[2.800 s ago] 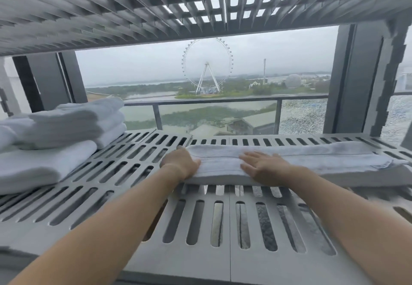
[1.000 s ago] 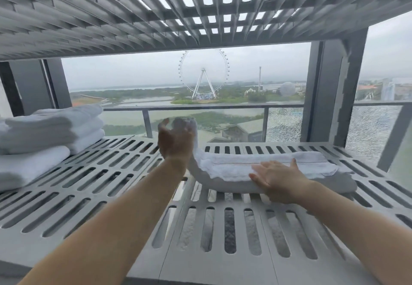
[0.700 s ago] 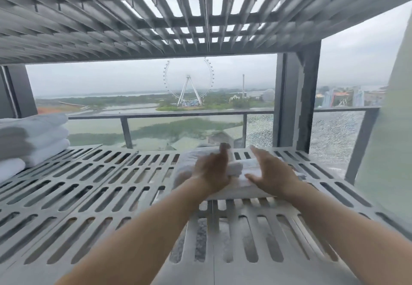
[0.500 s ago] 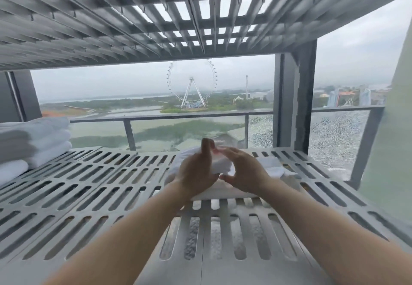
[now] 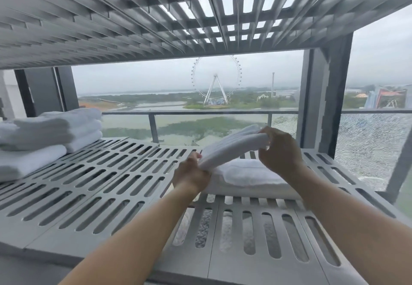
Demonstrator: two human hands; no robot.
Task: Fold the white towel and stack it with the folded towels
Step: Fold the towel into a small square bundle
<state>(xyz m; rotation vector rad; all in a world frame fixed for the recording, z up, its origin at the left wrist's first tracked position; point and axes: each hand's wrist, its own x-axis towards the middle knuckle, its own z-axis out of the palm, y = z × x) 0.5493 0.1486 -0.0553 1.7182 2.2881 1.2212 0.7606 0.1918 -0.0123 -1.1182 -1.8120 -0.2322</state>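
Open slatted shelf between white towel and folded towels at far left.

The white towel is soft terry cloth with a matt, slightly ribbed surface. The folded towels look like the same fluffy cloth. The slotted shelf is grey, matt and smooth, maybe plastic.
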